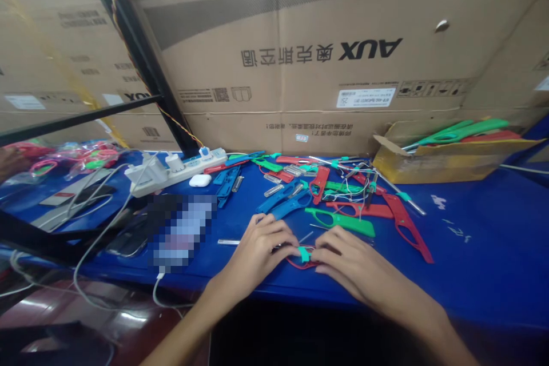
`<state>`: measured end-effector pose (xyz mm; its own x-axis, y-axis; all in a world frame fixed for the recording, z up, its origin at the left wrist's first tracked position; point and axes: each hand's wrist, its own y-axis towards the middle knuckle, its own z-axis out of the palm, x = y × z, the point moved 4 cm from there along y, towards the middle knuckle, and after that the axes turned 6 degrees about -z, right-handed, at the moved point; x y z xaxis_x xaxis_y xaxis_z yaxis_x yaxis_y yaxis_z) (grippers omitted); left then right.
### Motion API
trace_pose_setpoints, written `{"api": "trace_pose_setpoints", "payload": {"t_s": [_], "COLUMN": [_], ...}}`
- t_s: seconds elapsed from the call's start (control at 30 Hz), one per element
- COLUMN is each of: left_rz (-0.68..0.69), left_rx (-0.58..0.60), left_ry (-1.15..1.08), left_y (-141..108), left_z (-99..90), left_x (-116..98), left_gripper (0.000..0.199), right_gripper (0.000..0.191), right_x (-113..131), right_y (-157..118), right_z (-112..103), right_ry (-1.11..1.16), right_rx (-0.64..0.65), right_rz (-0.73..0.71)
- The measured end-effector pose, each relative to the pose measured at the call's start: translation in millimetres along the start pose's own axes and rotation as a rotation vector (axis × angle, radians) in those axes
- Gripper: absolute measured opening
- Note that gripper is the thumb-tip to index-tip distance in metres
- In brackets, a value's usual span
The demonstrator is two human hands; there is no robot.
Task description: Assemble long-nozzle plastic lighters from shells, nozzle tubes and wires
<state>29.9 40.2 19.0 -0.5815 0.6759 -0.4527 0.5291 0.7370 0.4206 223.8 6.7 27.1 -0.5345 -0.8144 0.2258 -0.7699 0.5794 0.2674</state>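
Near the table's front edge, both hands pinch at a partly built utility lighter (304, 254). It shows a small teal piece and a red loop-shaped part below it; the fingers hide the rest. My left hand (263, 240) has thumb and fingers closed at the teal piece's left side. A metal tube (228, 242) sticks out to the left past that hand. From the right, my right hand (345, 257) closes its fingertips on the same lighter. Just beyond it lies a green lighter handle shell (341, 221), with a red shell (407, 229) to the right.
Behind the hands lie blue shells (285, 200), metal parts and wires. A cardboard box (446, 160) of lighters stands back right. Left are a power strip (184, 170), an earbud case (200, 180) and a blurred-out phone (184, 234) on a cable. Large cartons (278, 68) wall the back.
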Motion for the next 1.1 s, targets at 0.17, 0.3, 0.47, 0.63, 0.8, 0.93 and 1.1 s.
{"api": "trace_pose_setpoints", "payload": {"t_s": [0.17,0.3,0.47,0.63,0.8,0.93,1.1], "left_rz": [0.025,0.063,0.099,0.114,0.057,0.025,0.073], "left_rx": [-0.005,-0.015,-0.017,-0.001,0.018,0.015,0.007], "left_ry": [0.010,0.055,0.116,0.077,0.025,0.056,0.165], "left_y": [0,-1,0,1,3,3,2], "left_z": [-0.4,-2.8,-6.5,-4.6,-1.4,-1.5,-3.1], "left_x": [1,-2,-9,-8,-3,-2,-10], "left_gripper": [0.021,0.019,0.015,0.015,0.021,0.025,0.020], "right_gripper": [0.016,0.016,0.017,0.017,0.017,0.017,0.018], "right_x": [1,1,1,0,0,1,0], "right_y": [1,0,0,0,-1,0,-1], "right_z": [-1,1,1,3,3,2,5], "right_ry": [0.008,0.007,0.017,0.041,0.062,0.066,0.088], "right_rx": [-0.024,-0.014,-0.037,-0.011,-0.023,-0.039,-0.034], "right_rz": [-0.003,0.006,0.005,0.024,0.025,0.018,0.021]}}
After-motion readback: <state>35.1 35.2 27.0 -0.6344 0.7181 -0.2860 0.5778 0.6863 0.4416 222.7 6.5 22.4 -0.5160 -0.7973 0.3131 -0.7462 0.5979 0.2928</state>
